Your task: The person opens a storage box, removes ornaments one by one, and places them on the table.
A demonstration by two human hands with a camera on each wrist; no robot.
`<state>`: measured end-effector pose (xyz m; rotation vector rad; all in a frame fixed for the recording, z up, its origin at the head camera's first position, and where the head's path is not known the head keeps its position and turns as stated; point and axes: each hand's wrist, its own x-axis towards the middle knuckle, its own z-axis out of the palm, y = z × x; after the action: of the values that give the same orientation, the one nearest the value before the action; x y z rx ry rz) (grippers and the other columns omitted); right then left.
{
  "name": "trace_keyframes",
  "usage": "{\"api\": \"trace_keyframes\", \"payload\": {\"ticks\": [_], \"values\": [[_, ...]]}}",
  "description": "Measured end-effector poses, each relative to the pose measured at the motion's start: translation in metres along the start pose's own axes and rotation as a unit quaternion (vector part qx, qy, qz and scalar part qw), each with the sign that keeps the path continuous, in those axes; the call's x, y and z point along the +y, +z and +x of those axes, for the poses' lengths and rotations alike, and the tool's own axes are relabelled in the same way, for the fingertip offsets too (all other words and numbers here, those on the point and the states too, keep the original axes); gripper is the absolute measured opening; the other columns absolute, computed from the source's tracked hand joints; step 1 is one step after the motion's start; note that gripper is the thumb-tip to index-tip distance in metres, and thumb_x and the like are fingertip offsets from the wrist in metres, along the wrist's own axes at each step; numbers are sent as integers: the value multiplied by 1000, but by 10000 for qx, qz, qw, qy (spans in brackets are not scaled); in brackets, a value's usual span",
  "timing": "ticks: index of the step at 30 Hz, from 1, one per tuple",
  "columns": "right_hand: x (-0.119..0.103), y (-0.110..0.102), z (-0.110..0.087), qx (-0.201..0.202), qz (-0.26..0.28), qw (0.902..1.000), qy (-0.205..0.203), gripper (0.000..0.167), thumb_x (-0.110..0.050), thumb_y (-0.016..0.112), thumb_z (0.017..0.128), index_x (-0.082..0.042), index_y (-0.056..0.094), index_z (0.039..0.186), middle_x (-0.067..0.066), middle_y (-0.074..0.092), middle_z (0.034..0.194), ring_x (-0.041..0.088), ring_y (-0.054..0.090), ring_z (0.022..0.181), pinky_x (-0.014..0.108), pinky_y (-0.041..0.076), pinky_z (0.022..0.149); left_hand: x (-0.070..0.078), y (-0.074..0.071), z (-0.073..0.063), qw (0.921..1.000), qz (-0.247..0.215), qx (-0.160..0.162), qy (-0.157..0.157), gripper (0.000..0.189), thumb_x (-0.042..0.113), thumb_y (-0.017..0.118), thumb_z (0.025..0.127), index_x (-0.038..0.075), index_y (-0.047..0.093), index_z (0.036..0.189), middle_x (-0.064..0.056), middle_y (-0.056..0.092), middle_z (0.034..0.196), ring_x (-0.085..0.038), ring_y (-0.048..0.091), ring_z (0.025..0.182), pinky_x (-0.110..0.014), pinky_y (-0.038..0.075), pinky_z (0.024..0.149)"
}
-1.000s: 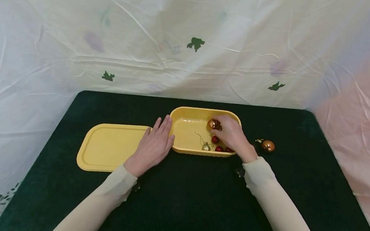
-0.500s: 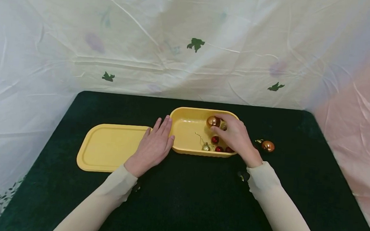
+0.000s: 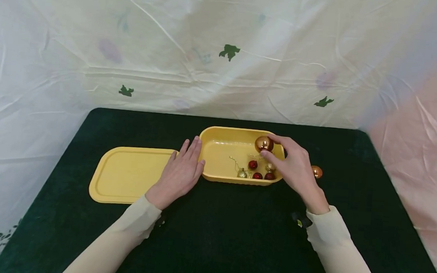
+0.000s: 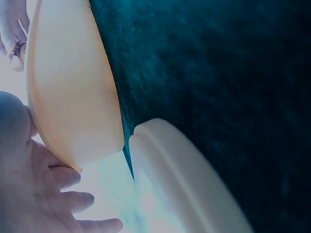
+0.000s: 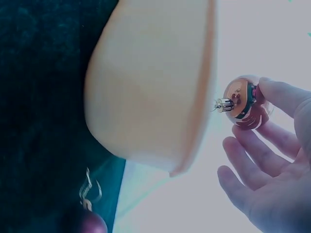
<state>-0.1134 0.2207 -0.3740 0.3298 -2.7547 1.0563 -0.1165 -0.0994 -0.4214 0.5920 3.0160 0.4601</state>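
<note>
My left hand (image 3: 181, 167) lies with straight fingers against the left end of the yellow box (image 3: 215, 179), its fingertips at the rim. In the left wrist view, those fingers (image 4: 77, 200) show beside the box wall. With thumb and fingertips, my right hand (image 3: 296, 165) pinches a shiny copper bauble (image 3: 264, 143) over the right part of the box. The right wrist view shows the bauble's metal cap (image 5: 224, 105) turned toward the box rim. Inside the box lie several small red baubles (image 3: 253, 164) and small gold baubles (image 3: 242, 173), some with thread loops.
The yellow lid (image 3: 128, 176) lies flat on the dark green cloth (image 3: 211, 237), left of the box and partly under my left hand. Another copper bauble (image 3: 317, 172) rests right of the box, partly behind my right hand. A patterned white curtain (image 3: 164, 44) hangs behind.
My right hand has lifted the copper bauble and shifted right with it, uncovering a gold bauble at the box's right end. The left hand stays in place.
</note>
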Motion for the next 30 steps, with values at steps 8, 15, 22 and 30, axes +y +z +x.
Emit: {"api": "trace_keyframes", "payload": {"ticks": [8, 15, 22, 30], "values": [[5, -19, -17, 369, 201, 9990, -151, 52, -32, 75, 97, -12, 60, 144, 12, 63, 136, 32, 58, 125, 60, 45, 103, 0, -1, 0, 10000, -9, -9, 10, 67, 41, 33, 112, 7, 11, 167, -8, 9, 173, -34, 14, 158, -65, 23, 120], [7, -36, -31, 768, 119, 9968, -188, 50, -27, 76, 97, -13, 62, 143, 12, 64, 134, 33, 60, 120, 36, 48, 96, 0, -2, 0, 10000, -10, -39, 21, 67, 42, 30, 112, 7, 10, 167, -8, 7, 173, -34, 13, 158, -65, 22, 120], [10, -51, -42, 1119, 23, 9936, -132, 51, -22, 79, 94, -15, 64, 142, 13, 66, 134, 36, 63, 118, 8, 40, 85, -1, -2, 0, 10000, -58, -78, -9, 68, 40, 33, 112, 7, 10, 167, -8, 7, 173, -33, 11, 159, -65, 22, 121], [15, -65, -53, 1313, -233, 9909, 198, 51, -28, 79, 94, -16, 65, 141, 10, 66, 135, 31, 63, 119, 8, 34, 93, 0, -2, 0, 10000, -21, -93, -12, 68, 42, 30, 112, 7, 10, 167, -8, 7, 173, -34, 12, 158, -65, 22, 120]]}}
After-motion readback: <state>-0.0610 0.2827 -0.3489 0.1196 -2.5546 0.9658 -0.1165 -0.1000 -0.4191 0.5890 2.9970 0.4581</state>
